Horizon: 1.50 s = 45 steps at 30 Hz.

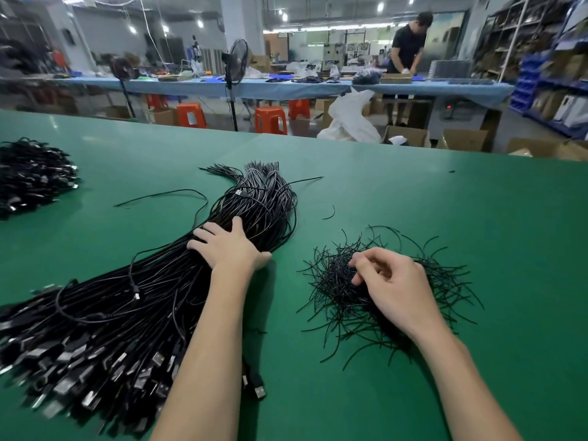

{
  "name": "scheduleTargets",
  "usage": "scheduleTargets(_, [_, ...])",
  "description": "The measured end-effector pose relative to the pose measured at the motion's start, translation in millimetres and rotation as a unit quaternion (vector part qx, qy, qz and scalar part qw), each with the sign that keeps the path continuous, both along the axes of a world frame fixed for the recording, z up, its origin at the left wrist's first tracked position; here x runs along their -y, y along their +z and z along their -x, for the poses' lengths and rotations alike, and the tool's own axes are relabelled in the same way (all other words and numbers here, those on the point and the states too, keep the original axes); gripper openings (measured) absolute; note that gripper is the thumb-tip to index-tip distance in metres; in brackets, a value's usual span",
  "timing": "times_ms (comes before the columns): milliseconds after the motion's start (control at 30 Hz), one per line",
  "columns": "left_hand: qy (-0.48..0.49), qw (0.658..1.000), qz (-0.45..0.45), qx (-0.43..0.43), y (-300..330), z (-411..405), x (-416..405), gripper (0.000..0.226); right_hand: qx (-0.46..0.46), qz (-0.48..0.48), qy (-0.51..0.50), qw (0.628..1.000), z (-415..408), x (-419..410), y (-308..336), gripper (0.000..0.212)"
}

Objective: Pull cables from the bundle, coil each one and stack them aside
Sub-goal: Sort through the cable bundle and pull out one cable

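A thick bundle of black USB cables [133, 291] lies across the green table [413, 202], with its metal plugs fanned out at the near left. My left hand [230, 248] rests flat on the middle of the bundle, fingers straight and spread. To the right lies a loose heap of short black twist ties [343, 294]. My right hand [394, 283] hovers over this heap with fingers curled, thumb and forefinger pinching at the ties. A pile of coiled black cables [30, 176] sits at the far left of the table.
A single loose cable [165, 195] curls on the table beyond the bundle. Past the table's far edge stand orange stools [270, 119], a floor fan [237, 62], cardboard boxes and a blue workbench where another person [409, 49] works.
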<state>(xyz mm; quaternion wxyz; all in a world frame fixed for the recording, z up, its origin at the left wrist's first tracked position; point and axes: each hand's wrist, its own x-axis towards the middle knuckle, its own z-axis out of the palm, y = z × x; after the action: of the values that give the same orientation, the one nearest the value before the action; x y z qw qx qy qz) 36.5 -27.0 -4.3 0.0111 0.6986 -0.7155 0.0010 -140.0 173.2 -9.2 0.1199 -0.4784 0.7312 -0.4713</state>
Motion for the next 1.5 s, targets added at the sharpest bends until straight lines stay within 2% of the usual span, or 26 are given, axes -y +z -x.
scheduleTargets(100, [-0.007,0.999,0.030,0.011,2,0,2,0.095,0.013,0.002,0.013,1.000,0,-1,2,0.023])
scheduleTargets(367, [-0.021,0.998,0.052,-0.031,7,2,0,0.072,0.050,0.000,0.043,0.998,3,-3,4,0.022])
scheduleTargets(967, [-0.100,0.994,0.052,-0.014,10,48,-51,0.061,0.056,-0.018,0.015,0.998,15,-12,9,0.019])
scheduleTargets(1367, [-0.158,0.987,0.012,-0.012,16,72,-81,0.056,0.052,-0.024,-0.042,0.997,27,-11,7,0.017])
scheduleTargets(1500, [-0.166,0.983,-0.025,-0.068,28,62,-75,0.049,0.028,-0.019,-0.054,0.998,18,-1,9,0.013])
